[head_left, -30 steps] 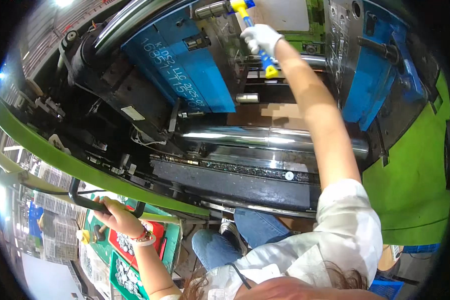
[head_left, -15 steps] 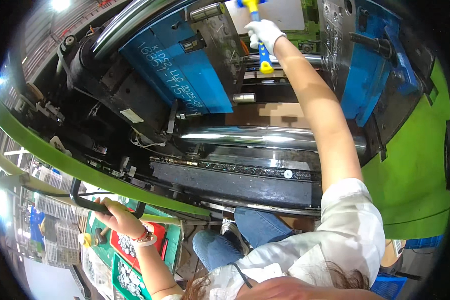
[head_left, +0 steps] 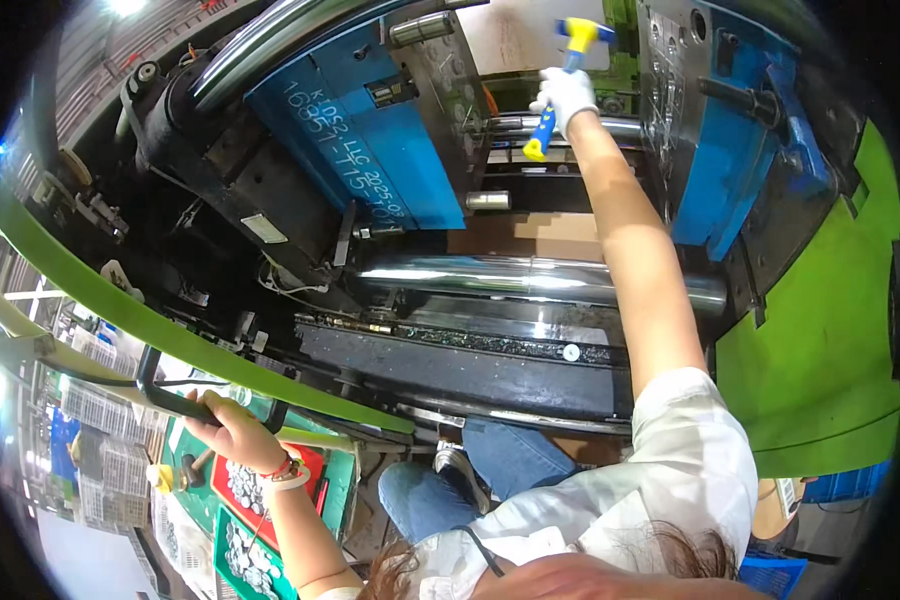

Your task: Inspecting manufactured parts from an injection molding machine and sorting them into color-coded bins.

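My right hand [head_left: 570, 98], in a white glove, is closed round the handle of a blue and yellow mallet [head_left: 582, 36]. The mallet's head points away from me, in the gap between the two mold halves of a machine. On the left of this gap stands a blue mold half [head_left: 370, 150] with a steel face; the other mold half [head_left: 735, 150] faces it on the right. Bare, and wearing a bracelet, my left hand [head_left: 238, 437] is wrapped round the black handle [head_left: 175, 402] of the machine's green door frame.
A polished steel bar [head_left: 550, 280] crosses in front of my right arm. Below it, a small white round piece [head_left: 571, 353] lies on a dark ledge. At lower left, a red tray [head_left: 295, 460] and a green tray [head_left: 225, 540] hold many small parts, beside another hammer [head_left: 196, 468].
My right hand has swung the mallet to the right and a little nearer, and its head now tilts right. My left hand stays on the handle.
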### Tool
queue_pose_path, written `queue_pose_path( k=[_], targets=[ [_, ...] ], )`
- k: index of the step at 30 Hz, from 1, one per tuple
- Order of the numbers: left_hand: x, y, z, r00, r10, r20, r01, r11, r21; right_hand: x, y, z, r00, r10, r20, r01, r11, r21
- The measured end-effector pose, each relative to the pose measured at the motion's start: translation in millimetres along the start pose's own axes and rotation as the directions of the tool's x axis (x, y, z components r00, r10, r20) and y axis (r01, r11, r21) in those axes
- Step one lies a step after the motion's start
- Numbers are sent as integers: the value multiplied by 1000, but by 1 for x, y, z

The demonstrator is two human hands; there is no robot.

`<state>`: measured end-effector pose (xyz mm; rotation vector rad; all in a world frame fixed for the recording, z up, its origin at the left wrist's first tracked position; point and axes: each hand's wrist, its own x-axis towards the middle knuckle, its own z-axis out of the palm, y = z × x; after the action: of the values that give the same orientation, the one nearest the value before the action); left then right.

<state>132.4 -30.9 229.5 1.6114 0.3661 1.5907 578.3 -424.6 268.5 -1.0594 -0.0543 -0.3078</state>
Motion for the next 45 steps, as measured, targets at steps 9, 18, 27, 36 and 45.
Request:
queue_pose_path(
  k=[9, 18, 27, 36, 45],
  targets=[
    [4, -1, 2, 996, 84, -34, -84, 996, 16, -76, 49, 62, 866, 307, 395, -277, 952, -133],
    [2, 2, 4, 994, 95, -50, -93, 995, 42, -39, 33, 53, 969, 65, -239, 12, 952, 306],
    [0, 1, 1, 998, 57, -2, -57, 998, 4, -29, 12, 23, 967, 63, 246, -56, 998, -34],
    [1, 1, 3, 990, 137, -17, -137, 990, 19, -66, 48, 56, 845, 316, 432, -348, 938, -7],
    [2, -3, 1, 991, 132, -24, -131, 991, 38, -44, 20, 47, 982, -16, -186, 76, 944, 322]
  ],
)
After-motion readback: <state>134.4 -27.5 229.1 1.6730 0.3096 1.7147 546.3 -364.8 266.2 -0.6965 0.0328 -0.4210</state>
